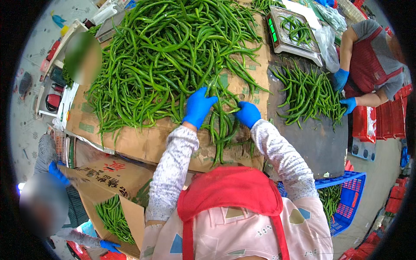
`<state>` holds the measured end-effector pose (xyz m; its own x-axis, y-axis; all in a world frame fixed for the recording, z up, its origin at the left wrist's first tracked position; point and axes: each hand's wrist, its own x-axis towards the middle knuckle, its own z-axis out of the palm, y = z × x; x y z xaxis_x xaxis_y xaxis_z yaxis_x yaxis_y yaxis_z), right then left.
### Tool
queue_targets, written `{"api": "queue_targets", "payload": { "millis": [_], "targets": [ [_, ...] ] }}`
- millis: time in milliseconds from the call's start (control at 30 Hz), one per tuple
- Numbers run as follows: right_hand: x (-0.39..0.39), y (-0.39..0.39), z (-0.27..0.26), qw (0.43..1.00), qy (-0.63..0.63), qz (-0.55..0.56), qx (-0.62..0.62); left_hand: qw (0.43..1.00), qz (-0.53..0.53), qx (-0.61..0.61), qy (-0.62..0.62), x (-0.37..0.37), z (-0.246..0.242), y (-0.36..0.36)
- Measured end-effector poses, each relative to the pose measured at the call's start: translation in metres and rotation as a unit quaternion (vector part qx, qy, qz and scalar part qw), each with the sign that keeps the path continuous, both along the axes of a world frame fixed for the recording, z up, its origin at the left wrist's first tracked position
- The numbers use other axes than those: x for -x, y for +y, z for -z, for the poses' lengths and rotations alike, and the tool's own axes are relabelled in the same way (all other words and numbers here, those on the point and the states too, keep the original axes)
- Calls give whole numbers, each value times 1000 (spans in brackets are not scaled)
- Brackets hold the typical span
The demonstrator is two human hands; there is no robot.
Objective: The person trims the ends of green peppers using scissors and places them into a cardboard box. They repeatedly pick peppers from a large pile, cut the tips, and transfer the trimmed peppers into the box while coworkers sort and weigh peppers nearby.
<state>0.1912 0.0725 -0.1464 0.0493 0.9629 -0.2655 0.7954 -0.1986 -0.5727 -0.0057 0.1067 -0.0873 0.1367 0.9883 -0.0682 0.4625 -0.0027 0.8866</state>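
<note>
My left hand (199,109), in a blue glove, rests at the near edge of a large heap of long green chili peppers (156,61). Its thumb and forefinger are apart, with no pepper visible between them. To its right, my right hand (248,114), also gloved in blue, pinches the end of a green chili pepper (232,111). Between and below both hands lies a loose bunch of peppers (221,130), roughly lengthwise toward me. Flattened cardboard (146,139) lies under the heap and the bunch.
A digital scale (294,34) carrying peppers stands at the back right. A co-worker's gloved hands (341,79) touch a pepper pile (308,94) on the dark tabletop (305,146). Another person holds a cardboard box (133,214) of peppers at lower left. A blue crate (352,201) stands at right.
</note>
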Motion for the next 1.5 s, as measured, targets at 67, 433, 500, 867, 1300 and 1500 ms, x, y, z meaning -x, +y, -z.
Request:
{"api": "queue_targets", "payload": {
  "millis": [67, 433, 500, 867, 1300, 1500],
  "targets": [
    [-23, -3, -7, 997, 74, 9, -36, 999, 20, 8, 32, -3, 8, 10],
    [-91, 17, -52, 916, 370, 151, -5, 949, -174, -213, -156, 19, -27, 1],
    [-110, 36, -21, 950, 309, 49, -7, 949, -194, -151, -198, 21, -34, -10],
    [-85, 81, 65, 982, 91, -164, -4, 874, -279, -398, -7, 37, -59, -76],
    [-96, 74, 85, 969, 140, -201, -14, 863, -148, -484, 11, 11, -55, -105],
    [-86, 81, 82, 972, 138, -192, -9, 871, -93, -482, 28, -5, -53, -119]
  ]
}}
